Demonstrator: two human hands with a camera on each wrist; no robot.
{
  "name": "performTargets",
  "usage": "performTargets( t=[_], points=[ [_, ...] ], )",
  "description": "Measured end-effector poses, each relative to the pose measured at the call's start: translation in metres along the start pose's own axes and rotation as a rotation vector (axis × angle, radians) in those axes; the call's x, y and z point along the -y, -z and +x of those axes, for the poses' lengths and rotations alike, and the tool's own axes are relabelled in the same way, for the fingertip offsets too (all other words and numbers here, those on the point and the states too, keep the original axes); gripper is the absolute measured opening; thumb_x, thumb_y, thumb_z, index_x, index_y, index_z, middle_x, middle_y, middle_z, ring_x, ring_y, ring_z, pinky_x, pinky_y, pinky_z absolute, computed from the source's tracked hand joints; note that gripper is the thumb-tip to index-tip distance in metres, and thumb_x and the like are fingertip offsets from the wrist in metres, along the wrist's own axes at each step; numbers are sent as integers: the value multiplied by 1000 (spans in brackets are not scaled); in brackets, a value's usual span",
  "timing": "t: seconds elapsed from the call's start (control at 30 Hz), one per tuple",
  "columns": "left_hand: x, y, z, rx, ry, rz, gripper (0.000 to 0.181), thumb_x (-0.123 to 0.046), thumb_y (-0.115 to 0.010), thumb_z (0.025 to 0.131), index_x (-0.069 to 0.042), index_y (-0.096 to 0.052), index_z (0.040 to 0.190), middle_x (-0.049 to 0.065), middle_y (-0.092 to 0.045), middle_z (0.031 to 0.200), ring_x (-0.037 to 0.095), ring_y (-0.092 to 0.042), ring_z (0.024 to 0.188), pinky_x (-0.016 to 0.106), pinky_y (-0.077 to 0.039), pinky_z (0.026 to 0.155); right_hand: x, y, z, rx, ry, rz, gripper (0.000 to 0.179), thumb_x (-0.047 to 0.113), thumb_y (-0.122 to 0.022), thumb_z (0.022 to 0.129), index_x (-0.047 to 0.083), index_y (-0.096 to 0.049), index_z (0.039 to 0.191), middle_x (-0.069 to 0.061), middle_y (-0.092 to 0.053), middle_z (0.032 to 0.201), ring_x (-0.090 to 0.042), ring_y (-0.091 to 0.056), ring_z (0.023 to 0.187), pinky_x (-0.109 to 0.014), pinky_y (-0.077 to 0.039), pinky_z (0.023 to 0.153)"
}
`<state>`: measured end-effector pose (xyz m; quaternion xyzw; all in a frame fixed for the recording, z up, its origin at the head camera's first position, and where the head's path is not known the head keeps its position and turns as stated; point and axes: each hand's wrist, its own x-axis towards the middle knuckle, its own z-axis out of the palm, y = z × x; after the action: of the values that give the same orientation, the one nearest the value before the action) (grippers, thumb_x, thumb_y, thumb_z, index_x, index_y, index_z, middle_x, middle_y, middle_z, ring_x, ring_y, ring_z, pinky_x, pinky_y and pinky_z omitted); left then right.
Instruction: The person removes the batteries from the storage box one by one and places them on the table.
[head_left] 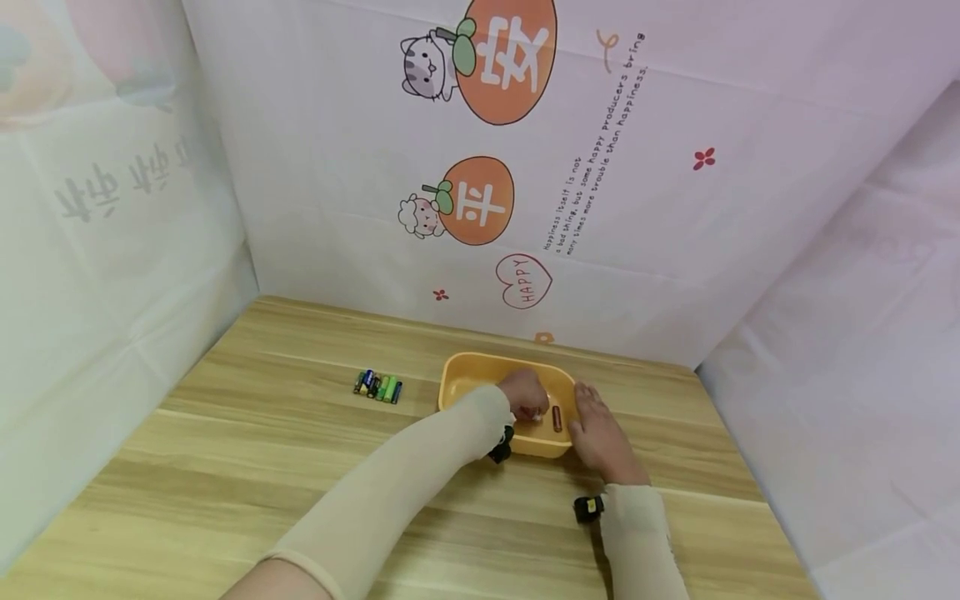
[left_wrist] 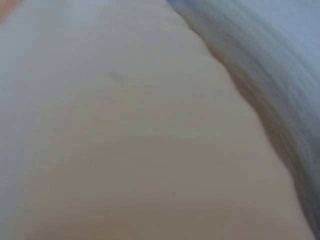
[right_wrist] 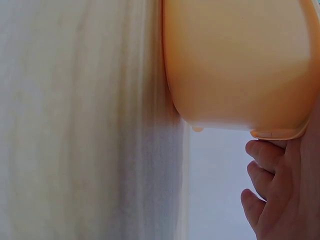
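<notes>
A yellow plastic bin (head_left: 471,363) sits on the wooden table toward the back. My left hand (head_left: 523,390) reaches down into it, its back upward and its fingers bent. Reddish pieces show right under those fingers; I cannot tell whether they grip one. Beside them a reddish-brown battery (head_left: 557,418) lies on the bin's floor. My right hand (head_left: 602,435) rests along the bin's right end, fingers extended at the rim. The right wrist view shows its fingers (right_wrist: 265,156) against the orange-looking bin wall (right_wrist: 240,65). Pale sleeve fabric fills the blurred left wrist view.
Left of the bin, several batteries (head_left: 377,387) in green, blue and dark colours lie side by side on the table (head_left: 300,450). Printed cloth walls (head_left: 360,208) close off the back and both sides. A small black device (head_left: 588,508) is strapped at the right wrist.
</notes>
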<state>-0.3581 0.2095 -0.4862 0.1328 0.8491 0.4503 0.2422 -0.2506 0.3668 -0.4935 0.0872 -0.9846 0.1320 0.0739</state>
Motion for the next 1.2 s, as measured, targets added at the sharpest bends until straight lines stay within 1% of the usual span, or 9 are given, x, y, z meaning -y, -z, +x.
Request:
performTargets(
  t=[0.07,0.17,0.27,0.43,0.57,0.67,0.77,0.97,1.2],
  points=[
    [-2,1,-3,15,6,-96,17,5,-69,75,-2,-62,61,7,-58,59,18,-54,47,30,-51,42,0,0,0,3,-5,5,61,15,-41,100,-8,-18,150,-22,-22,156,-38,-14,144,-50,-16,116],
    [-8,6,-14,42,21,-200,17,4,-68,78,-4,-59,66,6,-57,65,17,-55,53,33,-57,54,2,1,0,3,-9,11,61,16,-42,100,-8,-18,150,-22,-21,156,-38,-14,144,-50,-16,116],
    [-14,11,-23,79,27,-250,14,2,-67,81,-5,-61,70,6,-59,69,16,-57,58,33,-59,63,2,2,0,-3,-6,13,61,15,-42,100,-9,-18,150,-23,-22,156,-39,-14,144,-52,-16,116],
    [-12,17,-24,154,7,-338,15,3,-66,83,-4,-62,71,7,-61,71,16,-59,59,30,-59,62,-1,1,0,-13,-6,17,61,16,-42,100,-9,-18,150,-23,-22,156,-39,-14,144,-52,-16,116],
    [-10,21,-26,218,10,-395,13,3,-65,86,-2,-62,74,8,-63,73,16,-61,58,35,-59,75,-1,0,0,-8,-7,26,61,17,-42,101,-7,-18,151,-22,-22,156,-38,-14,144,-52,-16,116],
    [-9,25,-29,242,14,-421,3,3,-64,86,1,-64,84,9,-63,76,16,-61,60,38,-57,83,0,0,-1,-7,0,24,60,17,-42,101,-8,-18,150,-23,-22,156,-39,-14,144,-52,-17,116],
    [-8,27,-30,240,14,-452,12,3,-63,86,5,-64,98,9,-63,78,16,-62,63,38,-57,83,0,0,-1,-11,5,25,60,17,-41,101,-8,-19,150,-23,-23,156,-39,-15,144,-52,-16,116],
    [-4,35,-35,221,12,-522,38,4,-66,86,4,-59,123,14,-65,93,19,-64,73,38,-57,81,0,0,-2,-14,5,32,60,17,-42,101,-7,-19,151,-22,-23,156,-39,-15,144,-52,-17,116],
    [-2,46,-43,217,1,-555,33,3,-66,87,5,-60,120,19,-66,102,21,-65,77,38,-57,82,1,1,-1,-7,-1,32,60,19,-42,102,-7,-19,151,-22,-23,156,-39,-15,144,-52,-16,116]
  ],
)
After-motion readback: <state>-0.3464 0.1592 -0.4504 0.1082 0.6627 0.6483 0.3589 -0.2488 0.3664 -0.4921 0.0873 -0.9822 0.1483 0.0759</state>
